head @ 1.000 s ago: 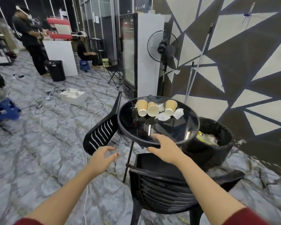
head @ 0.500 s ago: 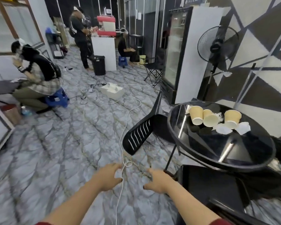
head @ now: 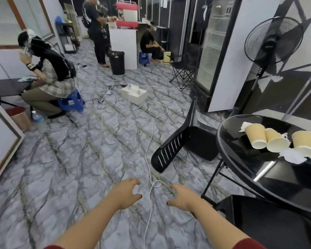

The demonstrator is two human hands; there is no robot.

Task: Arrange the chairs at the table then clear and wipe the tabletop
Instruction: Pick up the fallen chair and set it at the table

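A round black glass table [head: 244,180] stands at the right, carrying three tan paper cups [head: 276,141] and crumpled white tissues [head: 293,156]. A black plastic chair [head: 183,141] lies tipped over on the floor to the table's left, its slotted back toward me. A second black chair [head: 269,223] stands upright at the lower right, under the table's edge. My left hand [head: 126,194] and my right hand [head: 182,196] hover over the floor in front of me, fingers spread, holding nothing. Both are short of the fallen chair.
A white cable [head: 149,159] runs across the patterned floor between my hands. A standing fan [head: 271,42] and a glass-door fridge [head: 215,56] stand behind the table. A person sits on a blue stool [head: 72,102] at the left; others stand by a black bin [head: 117,62] farther back.
My view has swung left, away from the table toward the fallen chair. My right hand has left the table's edge, and both hands now reach forward over the floor.
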